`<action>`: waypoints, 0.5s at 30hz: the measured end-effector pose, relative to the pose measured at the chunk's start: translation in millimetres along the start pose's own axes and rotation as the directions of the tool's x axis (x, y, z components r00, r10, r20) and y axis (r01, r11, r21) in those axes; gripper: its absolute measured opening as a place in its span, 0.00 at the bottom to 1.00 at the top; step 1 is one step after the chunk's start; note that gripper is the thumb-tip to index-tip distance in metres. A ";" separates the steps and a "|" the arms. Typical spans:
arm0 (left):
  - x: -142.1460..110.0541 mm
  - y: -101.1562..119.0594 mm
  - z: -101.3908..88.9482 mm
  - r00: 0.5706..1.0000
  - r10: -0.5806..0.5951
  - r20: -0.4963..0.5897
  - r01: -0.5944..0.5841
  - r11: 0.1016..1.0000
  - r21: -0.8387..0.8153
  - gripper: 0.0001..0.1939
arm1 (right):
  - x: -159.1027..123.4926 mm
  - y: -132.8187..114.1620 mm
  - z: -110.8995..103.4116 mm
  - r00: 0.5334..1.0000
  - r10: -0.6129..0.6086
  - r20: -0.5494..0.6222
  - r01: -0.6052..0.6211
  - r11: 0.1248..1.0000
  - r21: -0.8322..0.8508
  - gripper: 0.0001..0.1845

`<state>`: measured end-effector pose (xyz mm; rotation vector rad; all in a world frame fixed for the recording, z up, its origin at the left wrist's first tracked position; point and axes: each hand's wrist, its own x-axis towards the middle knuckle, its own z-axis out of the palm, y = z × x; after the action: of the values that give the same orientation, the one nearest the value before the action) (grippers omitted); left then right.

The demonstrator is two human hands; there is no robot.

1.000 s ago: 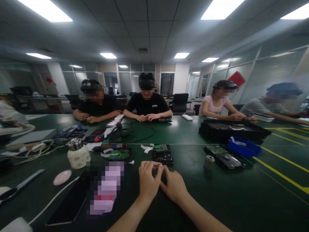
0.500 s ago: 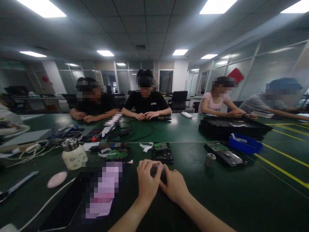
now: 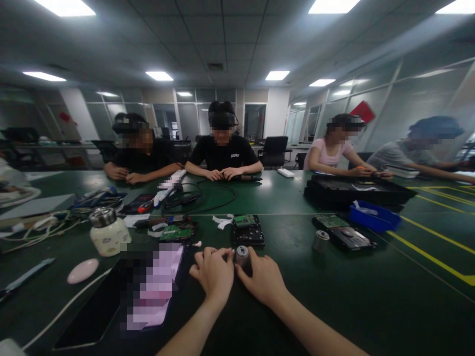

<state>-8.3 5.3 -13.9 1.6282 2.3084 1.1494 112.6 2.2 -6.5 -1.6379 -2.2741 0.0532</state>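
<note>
My right hand [image 3: 265,277] rests low over the green table with thumb and fingers closed around a small silver metal cylinder, which looks like a little motor [image 3: 242,253]. The motor stands upright, its round top showing a central hub and small holes. Just to its left is my left hand [image 3: 214,274], fingers curled and thumb and forefinger close together beside the motor's rim. Whatever those fingertips may hold is too small to make out. Directly beyond the motor lies a hard drive [image 3: 249,236] with a green circuit board. A second similar motor [image 3: 321,241] stands off to the right.
A purple-screened phone [image 3: 158,291], a dark tablet [image 3: 91,311], a cream bottle [image 3: 109,237] and a pink oval object [image 3: 83,271] occupy the left. At right are another opened drive [image 3: 345,235], a blue tray [image 3: 374,220] and a black case [image 3: 356,195]. Several people sit across the table.
My left hand has shifted left off the motor's top, so that top now shows. My right hand stays around the motor. The view has tilted slightly.
</note>
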 end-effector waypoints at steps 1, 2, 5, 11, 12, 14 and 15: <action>0.7 0.5 -0.3 1.000 0.000 0.002 0.000 1.000 -0.019 0.07 | 0.0 0.2 -0.2 1.000 -0.002 0.001 0.002 1.000 0.000 0.15; 1.5 1.0 -0.7 1.000 0.004 -0.001 -0.004 0.999 -0.053 0.08 | 0.1 0.5 -0.4 1.000 -0.002 0.003 0.002 1.000 0.001 0.15; 3.0 2.8 -1.9 0.996 0.066 -0.054 -0.076 0.974 -0.212 0.09 | 0.3 1.1 -0.5 1.000 -0.006 0.017 0.006 1.000 0.012 0.15; -1.9 8.1 -4.1 0.951 0.277 -0.141 -0.309 0.892 -0.330 0.08 | -1.0 2.3 0.1 0.999 -0.047 0.023 0.046 0.998 0.032 0.16; -2.6 8.8 -4.2 0.948 0.287 -0.139 -0.317 0.893 -0.321 0.08 | -1.1 2.6 -0.2 0.998 -0.051 0.022 0.051 0.998 0.038 0.16; -3.4 9.7 -4.1 0.949 0.286 -0.133 -0.314 0.899 -0.304 0.07 | -0.9 2.9 -0.9 0.998 -0.051 0.024 0.050 0.998 0.046 0.17; -3.5 9.9 -4.1 0.951 0.281 -0.133 -0.308 0.903 -0.300 0.06 | -0.7 3.0 -1.4 0.998 -0.048 0.028 0.047 0.998 0.047 0.17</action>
<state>-1.1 1.6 -6.0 1.8690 1.8306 1.5872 115.9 2.3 -6.0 -1.5698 -2.3148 0.1184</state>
